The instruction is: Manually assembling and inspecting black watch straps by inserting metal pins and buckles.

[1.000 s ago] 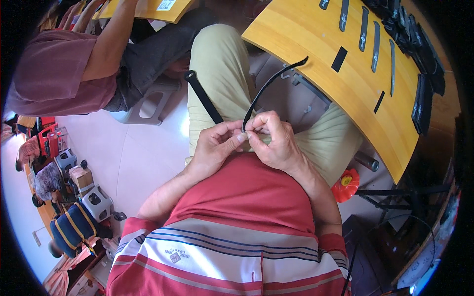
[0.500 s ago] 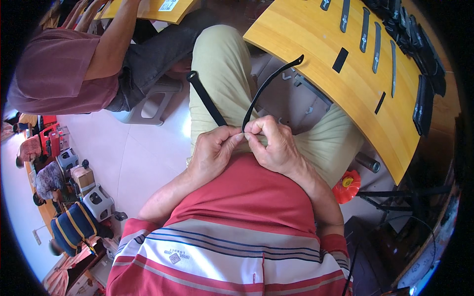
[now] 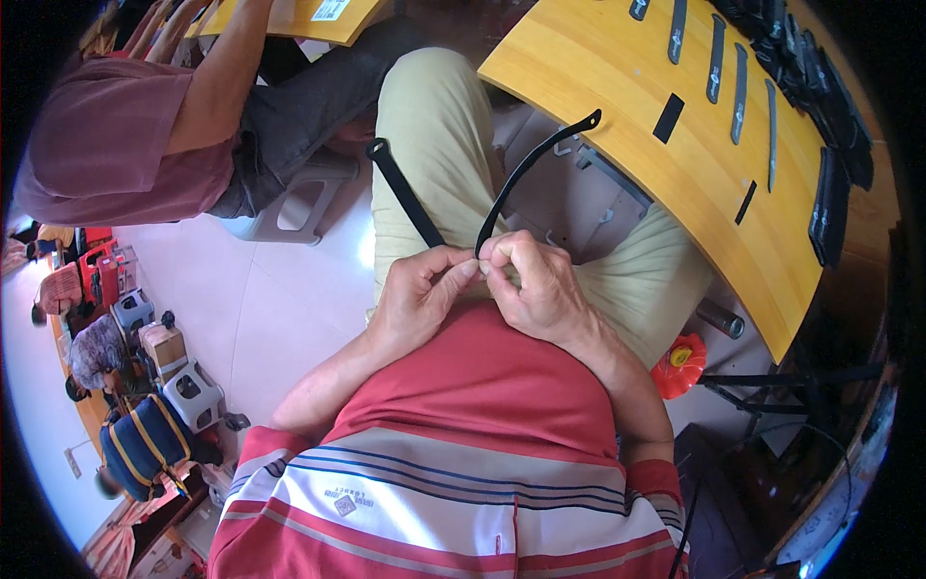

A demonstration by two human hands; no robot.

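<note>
**Black glasses frame pinched between both hands, right over the lap**

A black glasses frame (image 3: 526, 179) is held low over the lap, close to the red striped shirt (image 3: 463, 454). One temple arm (image 3: 538, 164) is stuck up and away to the right, its tip seen against the edge of the yellow board (image 3: 617, 106). The other temple arm (image 3: 405, 193) is angled up to the left, across the khaki trouser leg (image 3: 434, 125). The front part of the frame is hidden by the fingers, so how it's sitting in there can't be told.

The left hand (image 3: 420, 294) is closed around the base of the left-pointing arm, fingertips pinched in toward the middle. The right hand (image 3: 535, 285) is curled tight on the base of the other arm, fingers folded over it. The two hands are pressed together at the fingertips.

Further out, more dark temple pieces (image 3: 719, 58) are laid in a row on the yellow board, with a stack of black parts (image 3: 830, 207) along its far edge. A red round thing (image 3: 678, 365) is seen on the floor under the board. Another person in a maroon shirt (image 3: 106, 145) is seated to the upper left, near a grey stool (image 3: 289, 207)
</note>
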